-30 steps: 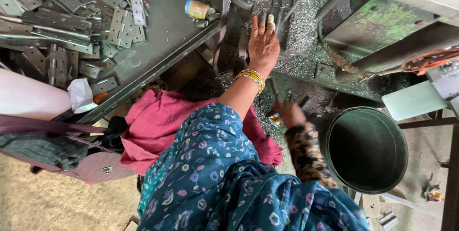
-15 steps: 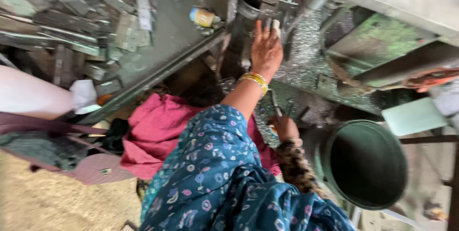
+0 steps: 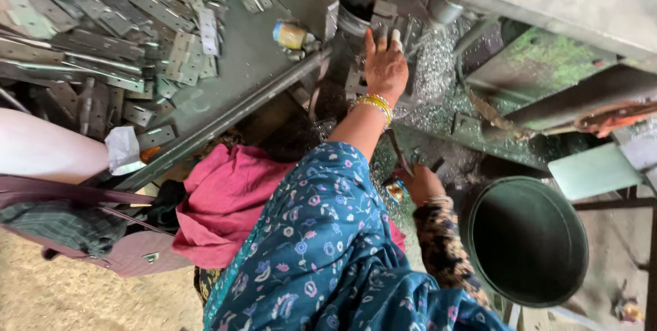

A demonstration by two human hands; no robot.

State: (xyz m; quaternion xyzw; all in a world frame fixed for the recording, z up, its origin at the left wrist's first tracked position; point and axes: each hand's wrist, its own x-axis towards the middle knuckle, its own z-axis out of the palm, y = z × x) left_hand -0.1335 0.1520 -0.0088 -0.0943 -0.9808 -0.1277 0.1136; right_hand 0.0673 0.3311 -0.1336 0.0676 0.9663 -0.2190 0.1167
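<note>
Workshop setting, seen from above: a grey steel bench (image 3: 253, 78) at upper left carries a loose heap of flat metal hinge plates (image 3: 116, 43), and a small yellow-and-blue tin (image 3: 289, 34) stands near its edge. Beside the bench stands a press-type machine (image 3: 547, 2), its bed strewn with bright metal shavings (image 3: 434, 74).

I read my left hand (image 3: 384, 65) as stretched forward to the machine's work area, fingers held close together and laid flat against a small grey metal piece (image 3: 383, 10) under the tool head; yellow bangles (image 3: 375, 105) ring that wrist. Whether the fingertips actually grip the piece or merely rest on it, I cannot tell.

My right hand (image 3: 419, 182) sits lower, near a thin metal lever (image 3: 397, 153). Its fingers are mostly hidden behind the patterned sleeve, so I cannot tell whether they are closed around anything. A dark green round bucket (image 3: 528, 240) stands just beside this hand, to its right.

Judged risks: the left fingers lie close under the tool head, so any stroke of the machine while they rest there could catch them. Sharp shavings around the bed could cut the bare palm. The loose blue floral sleeve (image 3: 321, 235) hangs near the lever and might snag it.
</note>
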